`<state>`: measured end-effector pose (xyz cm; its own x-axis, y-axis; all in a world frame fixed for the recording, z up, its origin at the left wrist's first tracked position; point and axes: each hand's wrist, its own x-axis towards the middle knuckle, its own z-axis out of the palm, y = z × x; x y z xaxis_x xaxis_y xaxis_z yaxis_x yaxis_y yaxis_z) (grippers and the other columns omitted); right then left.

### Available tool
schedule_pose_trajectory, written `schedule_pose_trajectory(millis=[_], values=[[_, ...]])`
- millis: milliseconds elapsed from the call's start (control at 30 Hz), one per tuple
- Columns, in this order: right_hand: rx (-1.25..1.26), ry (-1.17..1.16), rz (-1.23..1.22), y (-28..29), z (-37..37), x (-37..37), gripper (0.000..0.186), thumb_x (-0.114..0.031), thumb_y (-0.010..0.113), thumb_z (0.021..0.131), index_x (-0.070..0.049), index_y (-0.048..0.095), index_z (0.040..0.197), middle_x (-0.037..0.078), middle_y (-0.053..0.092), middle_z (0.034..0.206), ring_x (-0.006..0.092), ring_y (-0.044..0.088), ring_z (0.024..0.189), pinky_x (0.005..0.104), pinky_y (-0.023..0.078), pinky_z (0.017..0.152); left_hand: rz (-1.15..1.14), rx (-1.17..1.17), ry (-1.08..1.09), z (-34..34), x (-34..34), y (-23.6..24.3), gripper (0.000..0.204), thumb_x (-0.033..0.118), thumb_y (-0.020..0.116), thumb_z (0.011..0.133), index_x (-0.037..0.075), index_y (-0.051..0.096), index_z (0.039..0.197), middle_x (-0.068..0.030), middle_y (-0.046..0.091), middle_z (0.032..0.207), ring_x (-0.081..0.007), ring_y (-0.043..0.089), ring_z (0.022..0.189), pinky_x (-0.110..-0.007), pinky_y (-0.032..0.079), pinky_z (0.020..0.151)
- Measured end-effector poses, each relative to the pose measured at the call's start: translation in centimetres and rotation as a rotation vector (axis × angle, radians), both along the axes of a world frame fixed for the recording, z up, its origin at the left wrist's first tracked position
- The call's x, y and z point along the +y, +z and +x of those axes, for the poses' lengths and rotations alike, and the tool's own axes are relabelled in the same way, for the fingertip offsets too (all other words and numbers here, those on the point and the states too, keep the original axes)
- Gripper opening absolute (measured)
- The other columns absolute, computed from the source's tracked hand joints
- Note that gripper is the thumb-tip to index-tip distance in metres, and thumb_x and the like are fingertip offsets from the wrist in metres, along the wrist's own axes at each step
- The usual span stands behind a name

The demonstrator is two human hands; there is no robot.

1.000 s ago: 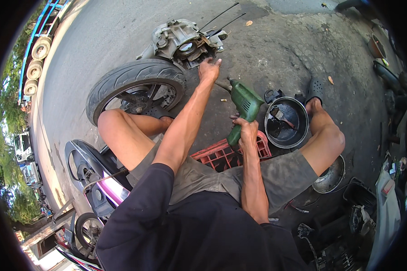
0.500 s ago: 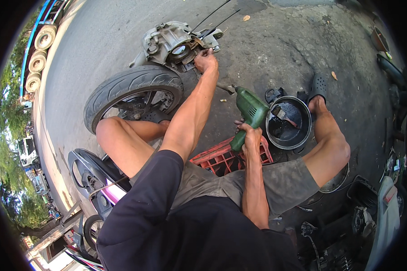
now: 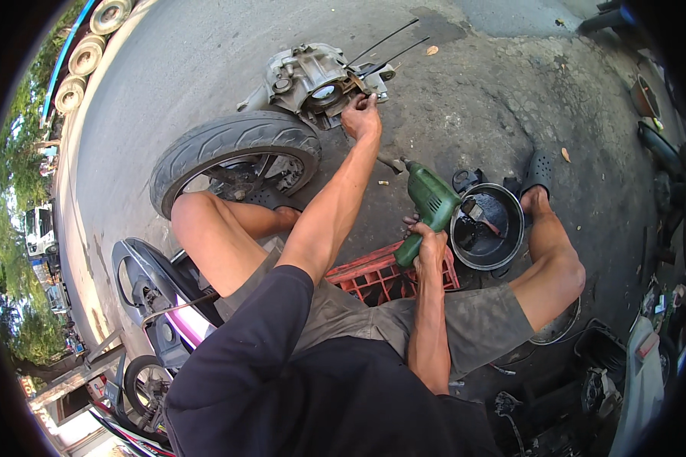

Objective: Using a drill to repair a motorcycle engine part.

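Note:
My right hand point(image 3: 432, 242) is wrapped round the handle of a green power drill point(image 3: 432, 194), held above the ground between my knees. The drill's front end points up and left, and a metal attachment point(image 3: 391, 163) at its tip runs partly behind my left forearm. My left hand point(image 3: 360, 118) is at the right side of a grey metal engine casing point(image 3: 297, 72), its fingers pinched together near a round opening. What they hold, if anything, is too small to make out. Two thin black cables point(image 3: 392, 39) stick out from the casing.
A motorcycle wheel point(image 3: 183, 156) lies left of my arm, against the casing. Beside my right foot stands a metal pot point(image 3: 474, 259) with a brush point(image 3: 483, 216) in it. A red plastic crate point(image 3: 351, 271) sits between my legs. Motorcycle parts point(image 3: 642, 373) crowd the right; a motorcycle point(image 3: 156, 324) is at left.
The whole view has shifted a little, so the casing and wheel appear lower and farther right. My left hand stays at the casing, and my right hand keeps hold of the drill.

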<state>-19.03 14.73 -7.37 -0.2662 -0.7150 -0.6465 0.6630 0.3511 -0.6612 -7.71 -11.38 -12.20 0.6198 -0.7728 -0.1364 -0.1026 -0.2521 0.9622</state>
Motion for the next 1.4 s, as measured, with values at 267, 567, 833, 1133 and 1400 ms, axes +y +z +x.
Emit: schedule_pose_trajectory(millis=[267,567,833,1133,1400], values=[[0.013,0.035,0.025,-0.6,-0.3,0.3,0.032,0.003,0.055,0.068,0.012,0.056,0.099,0.024,0.068,0.088,0.0214,0.060,0.064,0.0299,0.049,0.059,0.010,-0.234,0.007,0.4,-0.1,1.7,0.016,0.013,0.077,0.077,0.002,0.074,0.087,-0.0083,0.072,0.076,-0.0156,0.066,0.068,-0.030,0.049,0.063],[-0.002,0.054,0.011,-0.5,-0.1,0.2,0.030,0.005,0.056,0.071,0.009,0.056,0.101,0.021,0.068,0.087,0.0208,0.063,0.068,0.0299,0.049,0.059,0.453,-0.194,-0.480,2.4,1.2,-2.0,0.023,0.020,0.080,0.074,0.010,0.074,0.094,-0.0080,0.074,0.089,-0.0233,0.070,0.083,-0.034,0.053,0.079],[-0.011,0.015,0.024,-1.1,-1.0,0.7,0.030,0.006,0.056,0.071,0.009,0.056,0.101,0.020,0.068,0.087,0.0206,0.063,0.070,0.0295,0.049,0.060,0.268,-0.414,-0.215,-1.1,-0.1,0.6,0.032,0.026,0.081,0.073,0.008,0.075,0.099,-0.0062,0.074,0.084,-0.0203,0.070,0.079,-0.033,0.053,0.072],[-0.012,0.032,0.029,-0.9,-0.7,0.4,0.031,0.005,0.056,0.071,0.008,0.057,0.101,0.019,0.068,0.087,0.0203,0.063,0.070,0.0291,0.048,0.059,0.256,-0.597,-0.201,-0.6,-0.3,1.5,0.020,0.026,0.076,0.075,0.013,0.076,0.091,-0.0093,0.073,0.086,-0.0280,0.070,0.082,-0.039,0.053,0.075],[-0.002,0.036,0.030,-0.7,-0.7,0.4,0.030,0.005,0.056,0.072,0.008,0.056,0.101,0.019,0.067,0.089,0.0208,0.064,0.070,0.0297,0.050,0.060,0.192,-0.649,-0.277,-0.4,0.4,1.7,0.015,0.023,0.069,0.082,0.012,0.074,0.091,-0.0165,0.070,0.088,-0.0349,0.067,0.086,-0.044,0.051,0.075]])
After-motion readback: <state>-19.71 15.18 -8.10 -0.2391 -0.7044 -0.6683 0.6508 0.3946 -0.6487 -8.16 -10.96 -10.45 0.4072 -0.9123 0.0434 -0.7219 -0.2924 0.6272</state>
